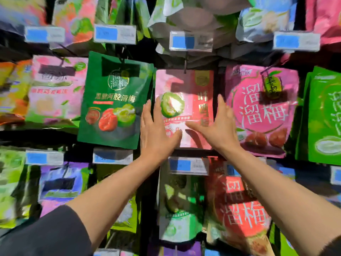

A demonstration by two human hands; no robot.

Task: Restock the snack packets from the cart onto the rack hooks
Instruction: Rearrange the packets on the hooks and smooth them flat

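A pink and red snack packet (184,93) with a green plum picture hangs on a rack hook (185,66) in the middle row. My left hand (156,132) lies flat with straight fingers against the packet's lower left side. My right hand (217,126) lies with straight fingers against its lower right side, thumb stretched across the front. Neither hand curls round the packet. The cart is out of view.
A dark green packet (114,100) hangs tilted just left, a pink packet (262,111) just right. Price tags (190,42) line the rows above and below. More packets hang in the row below (180,209) and at both sides.
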